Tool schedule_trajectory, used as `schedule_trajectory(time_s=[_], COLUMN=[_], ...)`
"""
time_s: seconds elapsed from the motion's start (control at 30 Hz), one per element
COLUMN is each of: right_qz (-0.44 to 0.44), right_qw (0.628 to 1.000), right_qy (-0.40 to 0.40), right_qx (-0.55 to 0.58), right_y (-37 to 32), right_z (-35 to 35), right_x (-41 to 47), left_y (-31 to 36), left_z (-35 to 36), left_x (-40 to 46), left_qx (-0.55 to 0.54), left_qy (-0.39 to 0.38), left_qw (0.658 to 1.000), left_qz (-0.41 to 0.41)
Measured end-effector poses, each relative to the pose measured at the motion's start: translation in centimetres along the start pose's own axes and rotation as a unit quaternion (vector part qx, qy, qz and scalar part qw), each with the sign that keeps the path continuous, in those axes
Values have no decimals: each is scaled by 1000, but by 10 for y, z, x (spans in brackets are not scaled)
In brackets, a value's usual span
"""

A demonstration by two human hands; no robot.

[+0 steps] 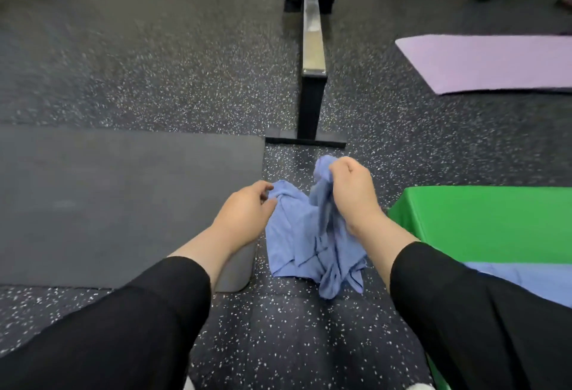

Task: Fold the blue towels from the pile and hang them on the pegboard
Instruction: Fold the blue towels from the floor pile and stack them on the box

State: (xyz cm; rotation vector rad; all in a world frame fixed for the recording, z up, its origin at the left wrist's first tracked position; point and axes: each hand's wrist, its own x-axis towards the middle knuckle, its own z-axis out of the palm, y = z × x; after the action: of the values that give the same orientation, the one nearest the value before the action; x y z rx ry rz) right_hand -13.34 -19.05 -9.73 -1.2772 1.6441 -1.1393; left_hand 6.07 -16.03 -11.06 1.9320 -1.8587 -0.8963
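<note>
Speckled gym floor [173,86] held 3 mats: dark grey mat [108,203] left, purple mat [495,64] far right, green mat [483,222] near right. 1 blue towel [297,244] hung crumpled btwn both hands; right hand [353,191] fisted round its top, left hand [244,210] pinched its left edge.

I can read no writing anywhere here: no label, brand, number or sign on anything in front of me, near or far, left or right.
</note>
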Motion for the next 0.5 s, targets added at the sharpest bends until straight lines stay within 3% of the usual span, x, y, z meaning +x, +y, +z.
schedule_trajectory(time_s=[0.17, 0.3, 0.5], right_qz=[-56, -112, -85], right_qw=[997, 993, 988], right_qy=[-17, -42, -119], right_qx=[43, 9, -38], right_y=[-112, -149, -145], right_z=[-64, -100, -115], right_x=[-38, -94, -146], left_y=[82, 122, 129], left_z=[-58, -78, -63], left_x=[-57, -123, -174], left_qx=[-166, -233, -230], left_qy=[88, 19, -37], left_qw=[981, 968, 968], left_qz=[39, 95, 90])
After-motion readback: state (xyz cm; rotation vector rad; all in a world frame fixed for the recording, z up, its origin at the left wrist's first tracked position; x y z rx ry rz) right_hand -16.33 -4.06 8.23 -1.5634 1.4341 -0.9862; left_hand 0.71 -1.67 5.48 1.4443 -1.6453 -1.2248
